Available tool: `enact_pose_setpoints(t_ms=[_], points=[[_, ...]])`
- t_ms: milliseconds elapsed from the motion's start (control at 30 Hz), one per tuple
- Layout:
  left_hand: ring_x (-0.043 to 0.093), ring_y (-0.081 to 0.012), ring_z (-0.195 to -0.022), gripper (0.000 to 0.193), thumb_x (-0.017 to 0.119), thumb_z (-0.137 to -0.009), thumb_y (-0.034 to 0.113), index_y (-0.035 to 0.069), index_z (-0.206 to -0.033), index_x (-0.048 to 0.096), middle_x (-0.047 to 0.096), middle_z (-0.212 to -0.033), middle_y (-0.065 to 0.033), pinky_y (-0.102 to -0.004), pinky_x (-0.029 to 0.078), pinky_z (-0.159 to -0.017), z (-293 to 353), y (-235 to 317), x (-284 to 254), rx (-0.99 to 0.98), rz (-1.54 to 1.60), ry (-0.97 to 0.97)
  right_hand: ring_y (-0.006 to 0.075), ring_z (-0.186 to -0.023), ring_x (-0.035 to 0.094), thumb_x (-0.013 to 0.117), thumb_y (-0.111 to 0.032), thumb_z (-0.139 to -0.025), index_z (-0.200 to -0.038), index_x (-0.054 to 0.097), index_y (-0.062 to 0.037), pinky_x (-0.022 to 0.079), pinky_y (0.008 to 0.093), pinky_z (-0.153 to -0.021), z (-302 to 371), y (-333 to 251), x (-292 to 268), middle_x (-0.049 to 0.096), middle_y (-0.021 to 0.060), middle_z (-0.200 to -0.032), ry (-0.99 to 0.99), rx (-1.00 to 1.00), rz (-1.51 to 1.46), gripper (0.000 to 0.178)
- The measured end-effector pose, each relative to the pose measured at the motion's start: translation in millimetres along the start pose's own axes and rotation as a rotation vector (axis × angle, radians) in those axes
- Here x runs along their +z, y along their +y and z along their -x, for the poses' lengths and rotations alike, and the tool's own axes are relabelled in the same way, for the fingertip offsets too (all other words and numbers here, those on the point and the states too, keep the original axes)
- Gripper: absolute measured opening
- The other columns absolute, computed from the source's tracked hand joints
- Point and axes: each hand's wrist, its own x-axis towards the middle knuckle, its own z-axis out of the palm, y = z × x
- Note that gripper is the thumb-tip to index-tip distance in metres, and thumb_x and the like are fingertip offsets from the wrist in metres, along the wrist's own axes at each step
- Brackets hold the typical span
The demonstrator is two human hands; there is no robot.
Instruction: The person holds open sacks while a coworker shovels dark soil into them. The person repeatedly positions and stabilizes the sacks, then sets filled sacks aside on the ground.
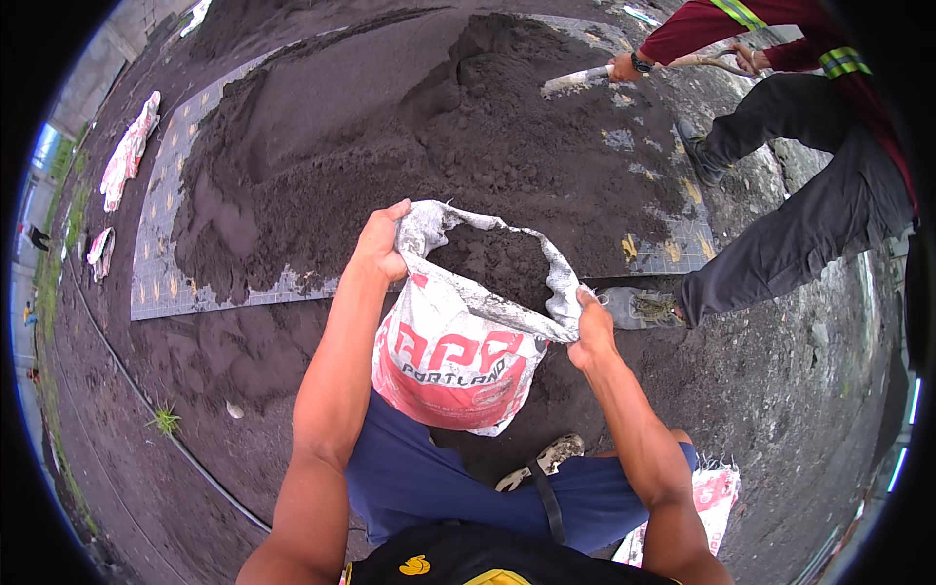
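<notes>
Both our left grip (pixel 381 242) and right grip (pixel 591 331) clasp sack (pixel 460 363); filling seems underway, next move likely needs steady rim (pixel 473 304).

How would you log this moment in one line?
left hand: grips rim of sack | right hand: grips opposite side | sack: open, dark sand inside

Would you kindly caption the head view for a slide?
Left hand and right hand hold open a sack of dark sand while a co-worker grips a shovel.
</notes>
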Motion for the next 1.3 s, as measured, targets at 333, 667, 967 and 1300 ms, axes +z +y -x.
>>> enact_pose_setpoints(t_ms=[333,667,967,1300], points=[[0.071,-0.0345,-0.095,0.034,0.044,-0.107,0.021,-0.008,-0.118,0.06,0.07,-0.109,-0.0226,-0.0531,0.058,-0.089,2.4,1.8,0.6,0.006,0.004,-0.012,0.0262,-0.092,0.067,0.043,-0.022,-0.108,-0.125,0.06,-0.0026,0.057,0.0444,-0.085,-1.4,-0.5,2.4,0.069,0.0123,-0.109,0.024,0.014,-0.032,0.03],[0.071,-0.0354,-0.098,0.038,0.042,-0.108,0.023,-0.009,-0.119,0.059,0.07,-0.111,-0.0237,-0.054,0.058,-0.09,9.6,1.8,6.8,0.01,0.022,0.018,0.0244,-0.086,0.067,0.044,-0.023,-0.107,-0.122,0.061,-0.0031,0.057,0.0434,-0.08,0.8,-3.6,4.7,0.07,0.011,-0.104,0.016,0.01,-0.035,0.03],[0.071,-0.0359,-0.1,0.037,0.044,-0.108,0.023,-0.009,-0.119,0.059,0.07,-0.112,-0.0237,-0.0558,0.056,-0.092,10.5,3.4,6.3,0.023,0.037,0.02,0.0244,-0.081,0.066,0.044,-0.022,-0.107,-0.119,0.062,-0.0026,0.057,0.0434,-0.076,0.1,-2.8,3.6,0.069,0.0112,-0.1,0.005,0.011,-0.044,0.03],[0.073,-0.0325,-0.095,0.03,0.05,-0.105,0.019,-0.008,-0.114,0.062,0.072,-0.104,-0.022,-0.0487,0.06,-0.089,14.6,18.8,-3.2,0.038,-0.157,0.029,0.02,-0.077,0.061,0.048,-0.022,-0.106,-0.113,0.064,-0.0046,0.052,0.0373,-0.07,1.3,-2.0,6.1,0.067,0.0078,-0.094,0.051,0.038,-0.105,0.025]])
